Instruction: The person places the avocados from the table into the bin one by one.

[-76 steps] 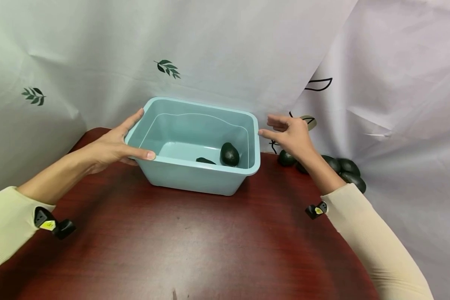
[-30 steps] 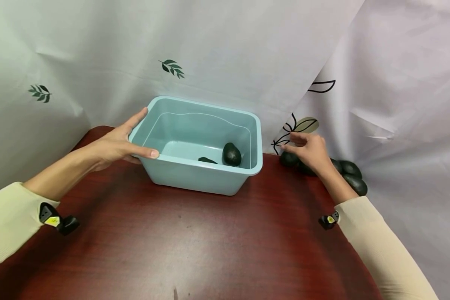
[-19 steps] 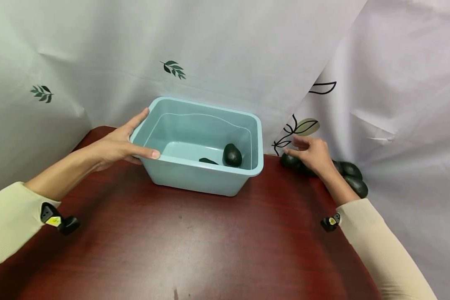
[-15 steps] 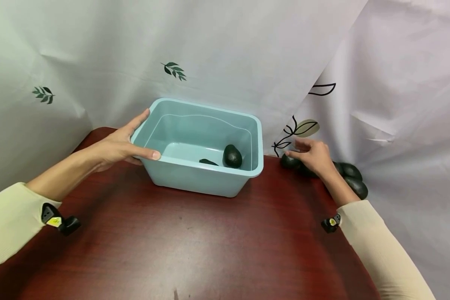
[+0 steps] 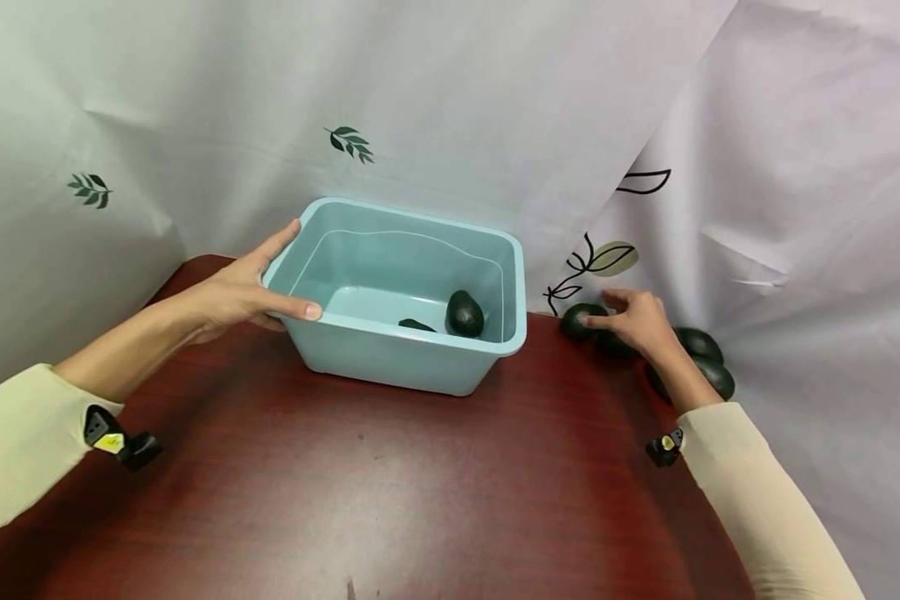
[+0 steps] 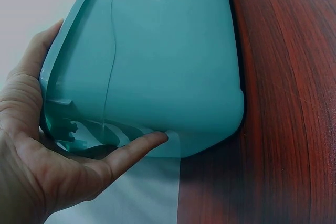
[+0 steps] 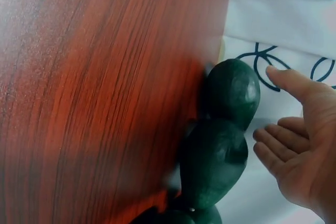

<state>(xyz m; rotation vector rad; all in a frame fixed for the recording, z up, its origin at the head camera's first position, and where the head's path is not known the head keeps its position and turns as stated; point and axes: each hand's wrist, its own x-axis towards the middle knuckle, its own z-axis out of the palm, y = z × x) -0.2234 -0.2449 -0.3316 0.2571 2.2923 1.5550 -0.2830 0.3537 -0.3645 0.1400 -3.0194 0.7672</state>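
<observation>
A light-blue plastic tub (image 5: 386, 358) stands at the back of the table. My left hand (image 5: 228, 298) holds its left end, thumb along the front rim and fingers at the back corner. Inside the tub lies a dark green avocado (image 5: 465, 315); a second avocado (image 5: 417, 324) is mostly hidden behind the front wall. Over the row of avocados on the right hovers my right hand (image 5: 640, 323), its fingers apart. In the right wrist view, the end avocado (image 7: 233, 92) and its neighbour avocado (image 7: 214, 162) sit beside the fingers, with a gap between.
More avocados (image 5: 708, 377) lie at the table's right edge, partly behind my right forearm. A white cloth (image 5: 450, 100) with leaf prints hangs close behind the tub and the row. The reddish-brown wooden table (image 5: 390, 483) extends in front.
My right hand has moved from beside the tub's right rim rightward, then down to the row of avocados. My left hand keeps its hold, and the tub has stayed put.
</observation>
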